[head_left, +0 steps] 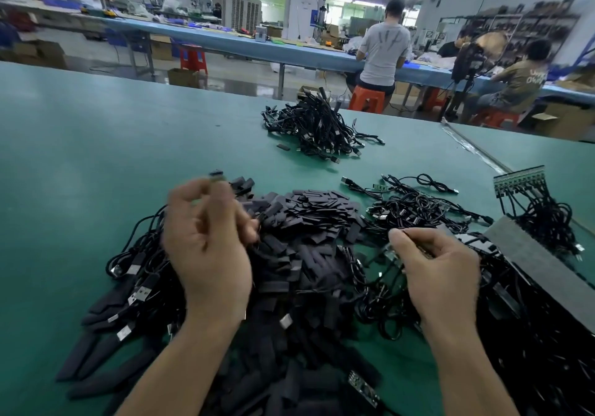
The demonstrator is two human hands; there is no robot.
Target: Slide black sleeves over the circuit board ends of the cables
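Note:
A big heap of flat black sleeves (309, 222) lies mid-table in front of me. My left hand (206, 238) is raised over its left side, fingers curled, pinching a small green circuit board end (216, 179) of a black cable; the hand is blurred. My right hand (438, 267) hovers over tangled cables (415, 209) to the right, fingers curled round a thin dark piece that I cannot make out clearly. More cables with USB plugs (138, 290) lie under my left wrist.
A separate pile of black cables (318, 126) sits farther back on the green table (96, 158). At the right stand a grey block (547, 264) and a strip of joined circuit boards (518, 179). People sit on orange stools at a blue bench behind.

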